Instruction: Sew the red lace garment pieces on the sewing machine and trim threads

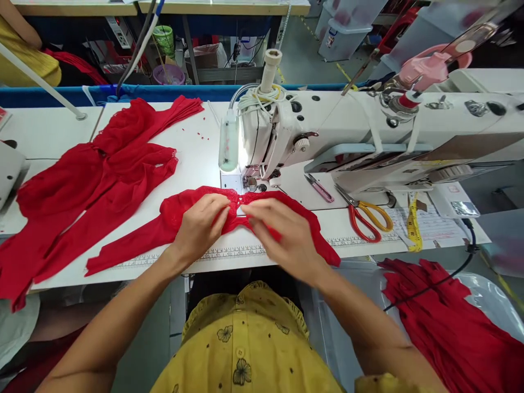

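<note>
A red lace garment (180,204) lies across the front of the white sewing table, its lace middle just in front of the sewing machine's needle area (251,184). My left hand (204,224) pinches the lace left of the small gap at its centre. On the other side of that gap, the bent fingers of my right hand (282,232) meet at the lace edge, with the thumb side partly hidden. The garment's right part runs beneath and beyond my right hand. A lit lamp tube (229,143) hangs beside the machine head (270,136).
More red garments (82,180) lie at the left. Thread snips (319,188), orange-and-red-handled scissors (366,218) and a yellow tape measure (414,226) rest at the right. Red fabric (454,322) fills a clear tub below. A printed ruler (229,252) runs along the front edge.
</note>
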Action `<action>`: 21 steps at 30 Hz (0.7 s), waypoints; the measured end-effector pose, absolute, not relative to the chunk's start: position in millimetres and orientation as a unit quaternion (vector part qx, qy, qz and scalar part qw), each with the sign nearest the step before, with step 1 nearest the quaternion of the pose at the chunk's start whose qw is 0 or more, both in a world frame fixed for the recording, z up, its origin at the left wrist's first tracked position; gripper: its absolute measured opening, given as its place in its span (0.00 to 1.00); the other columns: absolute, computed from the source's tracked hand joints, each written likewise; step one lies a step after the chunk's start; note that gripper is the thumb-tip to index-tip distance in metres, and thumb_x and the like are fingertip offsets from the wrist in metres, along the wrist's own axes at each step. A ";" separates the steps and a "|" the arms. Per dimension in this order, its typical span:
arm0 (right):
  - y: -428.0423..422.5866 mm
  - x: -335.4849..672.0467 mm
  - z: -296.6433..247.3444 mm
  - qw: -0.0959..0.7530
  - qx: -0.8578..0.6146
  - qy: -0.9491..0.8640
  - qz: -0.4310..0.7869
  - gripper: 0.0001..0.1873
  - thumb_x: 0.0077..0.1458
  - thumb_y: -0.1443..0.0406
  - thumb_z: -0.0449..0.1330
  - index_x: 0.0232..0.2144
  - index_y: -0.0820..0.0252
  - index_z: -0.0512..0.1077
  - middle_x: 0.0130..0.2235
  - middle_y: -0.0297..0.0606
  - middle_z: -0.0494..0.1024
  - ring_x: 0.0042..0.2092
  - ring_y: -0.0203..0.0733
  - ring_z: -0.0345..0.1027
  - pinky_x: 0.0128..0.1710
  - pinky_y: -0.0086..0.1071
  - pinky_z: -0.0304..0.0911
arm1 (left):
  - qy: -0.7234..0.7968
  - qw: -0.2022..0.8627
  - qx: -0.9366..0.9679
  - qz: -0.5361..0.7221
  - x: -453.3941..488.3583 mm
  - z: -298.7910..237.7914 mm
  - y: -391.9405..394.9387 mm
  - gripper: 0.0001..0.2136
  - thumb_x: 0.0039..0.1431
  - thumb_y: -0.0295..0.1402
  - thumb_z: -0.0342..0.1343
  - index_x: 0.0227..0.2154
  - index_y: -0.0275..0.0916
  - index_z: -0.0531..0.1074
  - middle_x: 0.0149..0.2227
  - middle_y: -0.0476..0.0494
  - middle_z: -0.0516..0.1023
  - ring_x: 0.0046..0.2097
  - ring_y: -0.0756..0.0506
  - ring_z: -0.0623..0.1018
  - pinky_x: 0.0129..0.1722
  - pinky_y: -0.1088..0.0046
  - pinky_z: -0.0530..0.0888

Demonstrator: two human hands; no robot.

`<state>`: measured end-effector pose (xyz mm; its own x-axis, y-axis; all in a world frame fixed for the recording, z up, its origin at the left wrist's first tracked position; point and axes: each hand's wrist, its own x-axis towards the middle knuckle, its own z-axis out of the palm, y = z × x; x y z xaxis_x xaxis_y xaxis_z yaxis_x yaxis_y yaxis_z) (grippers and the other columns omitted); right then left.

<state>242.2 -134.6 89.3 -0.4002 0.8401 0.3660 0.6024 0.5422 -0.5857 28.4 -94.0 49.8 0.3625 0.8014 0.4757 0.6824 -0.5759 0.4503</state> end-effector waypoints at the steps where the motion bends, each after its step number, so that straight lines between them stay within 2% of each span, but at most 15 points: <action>1: -114.4 240.3 76.0 0.328 -0.455 -0.806 0.191 0.17 0.68 0.65 0.49 0.48 0.49 0.77 0.43 0.38 0.79 0.46 0.43 0.73 0.48 0.39 0.71 | 0.433 0.096 0.836 0.324 28.8 45.2 -89.0 0.09 0.70 0.30 0.48 0.47 0.38 0.72 0.47 0.41 0.78 0.49 0.46 0.78 0.52 0.66 0.77; 3: -85.2 241.7 52.1 0.348 -0.438 -0.811 0.173 0.17 0.68 0.68 0.48 0.46 0.57 0.77 0.46 0.42 0.79 0.48 0.42 0.72 0.51 0.38 0.70 | 0.399 0.100 0.864 0.291 29.7 33.7 -84.0 0.10 0.70 0.29 0.47 0.48 0.36 0.72 0.50 0.38 0.77 0.53 0.44 0.77 0.55 0.64 0.76; 7: -72.1 252.6 24.2 0.276 -0.401 -0.864 0.131 0.14 0.67 0.66 0.52 0.47 0.58 0.77 0.48 0.43 0.79 0.52 0.46 0.69 0.54 0.43 0.67 | 0.405 0.078 0.880 0.236 31.6 15.0 -91.3 0.15 0.70 0.26 0.44 0.54 0.34 0.69 0.56 0.34 0.74 0.60 0.39 0.72 0.62 0.52 0.70; 10: -74.6 256.4 20.0 0.251 -0.390 -0.879 0.114 0.17 0.67 0.67 0.51 0.53 0.59 0.74 0.51 0.44 0.77 0.53 0.47 0.67 0.56 0.44 0.64 | 0.425 0.074 0.875 0.218 32.8 13.8 -97.8 0.17 0.70 0.30 0.47 0.58 0.33 0.66 0.56 0.33 0.73 0.59 0.38 0.72 0.62 0.52 0.69; 15: -65.9 252.4 23.7 0.225 -0.406 -0.879 0.105 0.19 0.67 0.70 0.48 0.55 0.59 0.72 0.49 0.45 0.76 0.48 0.47 0.66 0.50 0.43 0.65 | 0.419 0.043 0.889 0.182 35.7 19.0 -95.3 0.17 0.69 0.36 0.49 0.57 0.37 0.70 0.54 0.31 0.73 0.56 0.36 0.73 0.56 0.50 0.73; 21: -61.4 249.7 29.6 0.161 -0.421 -0.888 0.087 0.20 0.67 0.70 0.48 0.56 0.59 0.71 0.48 0.45 0.76 0.47 0.48 0.65 0.46 0.41 0.63 | 0.401 -0.028 0.902 0.158 40.3 18.1 -95.8 0.17 0.68 0.28 0.49 0.56 0.36 0.70 0.56 0.31 0.74 0.58 0.34 0.72 0.59 0.46 0.69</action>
<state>249.7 -61.4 29.6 -0.5933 0.7763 0.2129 0.7200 0.6301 -0.2909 40.3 -95.8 18.1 0.6282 0.7149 0.3071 0.7327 -0.6763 0.0756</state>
